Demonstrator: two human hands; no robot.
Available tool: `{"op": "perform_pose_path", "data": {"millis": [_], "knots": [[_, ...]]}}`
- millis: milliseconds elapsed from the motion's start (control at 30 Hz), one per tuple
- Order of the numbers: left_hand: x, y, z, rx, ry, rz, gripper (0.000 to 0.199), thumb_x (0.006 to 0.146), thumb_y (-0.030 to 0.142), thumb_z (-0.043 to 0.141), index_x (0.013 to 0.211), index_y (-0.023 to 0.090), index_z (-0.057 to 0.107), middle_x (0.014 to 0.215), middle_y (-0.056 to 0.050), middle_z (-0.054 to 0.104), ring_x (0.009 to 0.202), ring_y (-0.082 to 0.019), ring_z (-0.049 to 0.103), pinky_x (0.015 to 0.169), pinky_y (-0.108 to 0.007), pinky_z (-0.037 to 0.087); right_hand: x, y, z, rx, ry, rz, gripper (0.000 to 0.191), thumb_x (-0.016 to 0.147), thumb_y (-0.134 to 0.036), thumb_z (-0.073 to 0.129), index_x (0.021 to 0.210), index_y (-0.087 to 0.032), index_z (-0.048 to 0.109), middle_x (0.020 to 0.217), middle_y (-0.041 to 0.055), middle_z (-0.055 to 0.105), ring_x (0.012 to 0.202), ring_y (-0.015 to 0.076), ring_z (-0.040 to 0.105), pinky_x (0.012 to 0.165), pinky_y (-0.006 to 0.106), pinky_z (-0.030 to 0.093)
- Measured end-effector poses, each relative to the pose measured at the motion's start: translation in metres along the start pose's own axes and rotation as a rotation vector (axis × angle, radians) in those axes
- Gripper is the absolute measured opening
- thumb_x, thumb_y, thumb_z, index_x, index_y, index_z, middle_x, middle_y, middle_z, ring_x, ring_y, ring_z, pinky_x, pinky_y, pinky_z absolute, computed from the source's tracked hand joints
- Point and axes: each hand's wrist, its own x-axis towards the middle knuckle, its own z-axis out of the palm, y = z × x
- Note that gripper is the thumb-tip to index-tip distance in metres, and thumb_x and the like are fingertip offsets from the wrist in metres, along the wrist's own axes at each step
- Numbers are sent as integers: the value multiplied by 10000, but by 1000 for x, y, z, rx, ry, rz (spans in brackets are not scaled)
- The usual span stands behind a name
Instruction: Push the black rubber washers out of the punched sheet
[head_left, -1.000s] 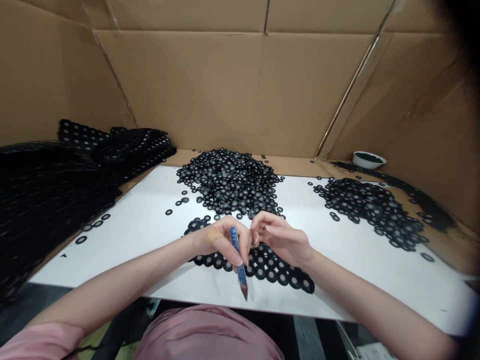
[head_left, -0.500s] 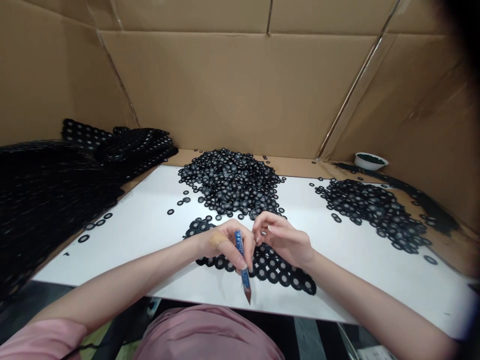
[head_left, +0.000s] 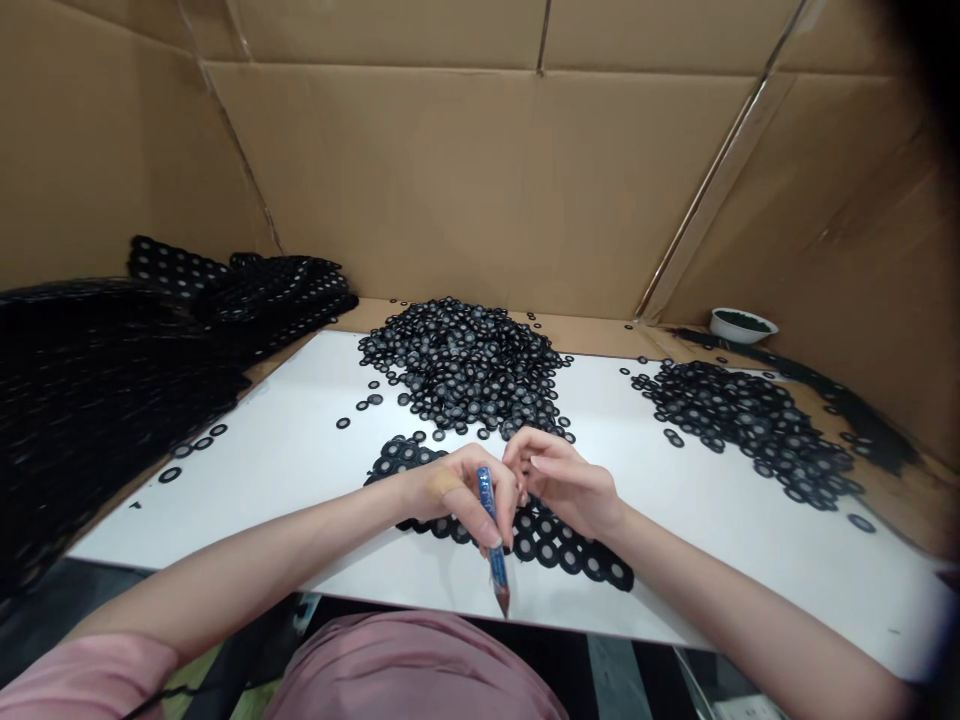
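My left hand [head_left: 469,497] is closed around a blue pencil [head_left: 491,540], whose brown pointed end is toward me. Close beside it, my right hand [head_left: 562,478] has its fingers curled in, the fingertips meeting my left fingers; anything they pinch is hidden or too small to see. Under both hands lies a strip of joined black rings [head_left: 574,553] with pale centres, in several rows. Its middle is covered by my hands, and its left end shows past my left wrist.
A big heap of loose black rings [head_left: 457,360] lies behind my hands on the white board [head_left: 285,400]. Another ring pile [head_left: 750,420] is at right, near a white bowl [head_left: 742,325] with dark contents. Black strips [head_left: 105,390] are heaped at left. Cardboard walls [head_left: 420,170] surround everything.
Both hands have shifted very slightly, the left one a little right and down with the pencil. The strip, piles and bowl stay as they were.
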Motion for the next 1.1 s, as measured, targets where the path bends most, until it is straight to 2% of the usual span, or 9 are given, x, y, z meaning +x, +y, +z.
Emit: {"op": "perform_pose_path", "data": {"millis": [167,433,533,600,733,833,933,1100], "knots": [[1,-3,0,5,-38,-15,97,572,142,750,658,108,720,597,-59,644,526,-135,589,518,-226,460,0,2,1,-14,11,-15,216,770,-312,621,888,-131,624,686,21,544,590,111,516,567,223,417],[1,-4,0,14,2,-23,116,559,182,767,647,124,719,596,-66,654,522,-148,581,516,-248,466,1,6,-5,-202,51,-108,220,804,-350,602,865,-142,639,645,15,556,551,115,501,526,231,407],[1,-6,0,2,9,-22,102,562,175,761,638,123,715,585,-62,647,514,-142,579,508,-241,465,0,4,-7,-427,105,-152,225,856,-364,553,841,-155,633,621,10,550,554,126,506,532,243,416],[0,-7,-1,14,16,-23,109,560,184,767,631,121,712,582,-63,649,520,-145,584,510,-243,475,0,2,-7,-654,199,-207,202,875,-341,526,827,-167,615,670,18,562,607,139,521,573,259,430],[0,-11,-7,60,74,-19,126,564,196,770,639,115,708,582,-62,659,508,-144,587,514,-246,484,1,2,-8,-1056,351,-304,75,855,-196,487,850,-183,560,742,18,566,656,142,506,618,266,411],[2,-13,-13,77,142,13,115,572,181,759,641,109,703,564,-48,657,476,-128,577,544,-247,486,1,2,-10,-1294,349,-252,104,794,-107,475,833,-182,536,708,3,546,646,142,486,611,263,381],[6,-16,-18,78,211,56,86,573,151,741,629,106,695,517,-28,639,453,-111,564,602,-250,491,0,2,-11,-1529,342,-169,68,767,-119,502,773,-180,531,717,18,555,708,170,489,634,277,360],[10,-23,-22,25,342,127,84,564,126,721,637,93,695,510,-31,629,468,-129,577,508,-222,449,-3,-2,-11,-1723,338,-105,84,812,-169,490,736,-182,524,712,46,563,737,198,466,630,294,332]]}}
